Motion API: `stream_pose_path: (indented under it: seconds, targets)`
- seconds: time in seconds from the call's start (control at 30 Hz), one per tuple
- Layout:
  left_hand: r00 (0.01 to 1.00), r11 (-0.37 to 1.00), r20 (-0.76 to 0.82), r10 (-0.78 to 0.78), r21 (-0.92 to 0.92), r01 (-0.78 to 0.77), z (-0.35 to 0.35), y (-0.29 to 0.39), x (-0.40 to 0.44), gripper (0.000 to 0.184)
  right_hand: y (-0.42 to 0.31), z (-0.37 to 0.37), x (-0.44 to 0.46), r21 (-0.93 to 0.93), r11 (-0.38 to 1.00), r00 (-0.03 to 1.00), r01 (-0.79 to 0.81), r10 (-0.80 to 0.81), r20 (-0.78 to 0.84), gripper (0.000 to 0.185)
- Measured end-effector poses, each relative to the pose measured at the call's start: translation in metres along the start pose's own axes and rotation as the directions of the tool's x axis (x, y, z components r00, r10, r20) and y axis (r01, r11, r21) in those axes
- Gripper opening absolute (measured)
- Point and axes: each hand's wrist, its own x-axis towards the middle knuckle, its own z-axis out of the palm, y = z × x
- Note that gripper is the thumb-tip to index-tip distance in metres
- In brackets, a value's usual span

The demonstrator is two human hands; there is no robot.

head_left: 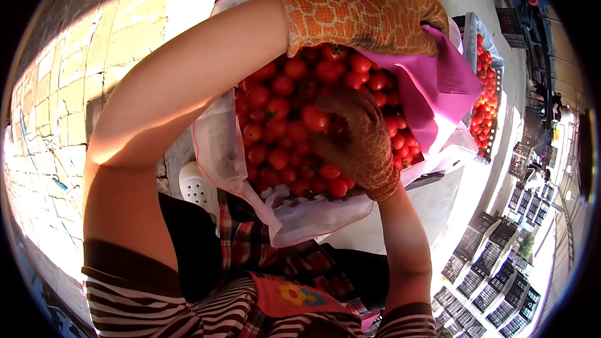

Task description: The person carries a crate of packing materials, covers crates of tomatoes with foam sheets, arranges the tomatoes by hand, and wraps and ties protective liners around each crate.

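A crate lined with a white mesh cloth (219, 144) holds many small red tomatoes (275, 131), a few with green stems. My left hand (375, 15), in an orange patterned glove, reaches across the far side of the crate. Its fingers are closed on a magenta cloth or bag (438, 94), which hangs over the right part of the tomatoes. Down among the tomatoes is my right hand (360, 141), in a similar glove, its fingers curled around some of them. A tomato shows beside its fingertips; the palm side is partly hidden.
A second crate of red tomatoes (485, 100) stands to the right. Stacks of dark crates (494, 269) fill the lower right. Sunlit brick paving (56, 87) lies to the left, and a white clog (195, 188) is beside the near crate.
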Motion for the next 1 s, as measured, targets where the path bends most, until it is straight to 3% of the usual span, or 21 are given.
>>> stream_pose_path:
  seconds: [0.07,0.23,0.3,0.37,0.4,0.43,0.47,0.5,0.6,0.67,0.7,0.73,0.8,0.83,0.93,0.97,1.0]
  targets:
    - [1.000,1.000,-0.008,-0.022,0.017,0.022,0.000,-0.002,-0.004,0.036,0.002,-0.006,-0.010,0.117,0.992,0.992,0.048,-0.034,-0.121,0.045]
    - [0.996,0.991,-0.052,-0.078,0.103,0.083,0.005,-0.003,-0.002,0.036,0.005,-0.020,-0.022,0.221,0.974,0.984,-0.042,0.079,-0.158,0.048]
    - [0.978,0.955,-0.090,-0.189,0.214,0.204,0.007,-0.003,-0.002,0.033,0.009,-0.021,-0.026,0.311,0.947,0.980,-0.080,0.132,-0.148,0.046]
    - [0.980,0.953,-0.162,-0.114,0.260,0.153,0.007,-0.013,-0.014,0.032,0.021,-0.028,-0.030,0.496,0.782,0.889,-0.376,0.456,-0.045,0.033]
    - [0.972,0.947,-0.234,-0.025,0.306,0.098,0.006,-0.017,-0.019,0.031,0.028,-0.033,-0.031,0.505,0.777,0.885,-0.376,0.462,-0.051,0.033]
    - [0.988,0.946,-0.120,-0.097,0.297,0.128,-0.005,-0.007,-0.023,0.037,0.036,-0.040,-0.033,0.539,0.740,0.874,-0.403,0.485,-0.011,0.032]
    - [0.990,0.945,-0.107,-0.094,0.303,0.123,-0.012,-0.001,-0.026,0.037,0.040,-0.045,-0.034,0.571,0.701,0.864,-0.427,0.502,0.030,0.031]
    - [0.985,0.931,-0.110,-0.134,0.326,0.163,-0.017,0.003,-0.029,0.039,0.039,-0.048,-0.035,0.632,0.606,0.791,-0.483,0.611,0.019,0.030]
    - [0.976,0.905,-0.104,-0.191,0.365,0.216,-0.029,0.021,-0.039,0.046,0.058,-0.053,-0.038,0.616,0.681,0.847,-0.397,0.531,-0.041,0.029]
    - [0.931,0.813,-0.252,-0.264,0.461,0.356,-0.027,0.041,-0.049,0.032,0.060,-0.056,-0.040,0.704,0.615,0.839,-0.354,0.541,-0.051,0.031]
    - [0.964,0.917,-0.105,-0.243,0.300,0.264,-0.034,0.034,-0.060,0.031,0.059,-0.058,-0.041,0.694,0.628,0.844,-0.351,0.533,-0.056,0.031]
    - [0.966,0.915,-0.094,-0.242,0.308,0.260,-0.033,0.039,-0.064,0.031,0.058,-0.061,-0.042,0.683,0.643,0.850,-0.348,0.524,-0.060,0.031]
    - [0.857,0.915,0.354,-0.373,0.292,0.278,-0.027,0.056,-0.078,0.028,0.051,-0.069,-0.045,0.742,0.557,0.831,-0.373,0.556,0.001,0.031]
    - [0.856,0.915,0.359,-0.373,0.294,0.275,-0.021,0.060,-0.085,0.028,0.047,-0.074,-0.046,0.785,0.474,0.815,-0.399,0.576,0.066,0.032]
    - [0.823,0.916,0.460,-0.334,0.363,0.168,0.005,0.053,-0.104,0.029,0.039,-0.094,-0.046,0.729,0.489,0.793,-0.479,0.597,0.121,0.031]
    - [0.788,0.862,0.511,-0.343,0.505,0.047,0.013,0.048,-0.113,0.029,0.042,-0.095,-0.051,0.752,0.466,0.788,-0.467,0.605,0.115,0.031]
    - [0.745,0.780,0.559,-0.364,0.621,-0.084,0.018,0.050,-0.117,0.029,0.039,-0.095,-0.056,0.642,0.629,0.838,-0.439,0.544,0.041,0.029]
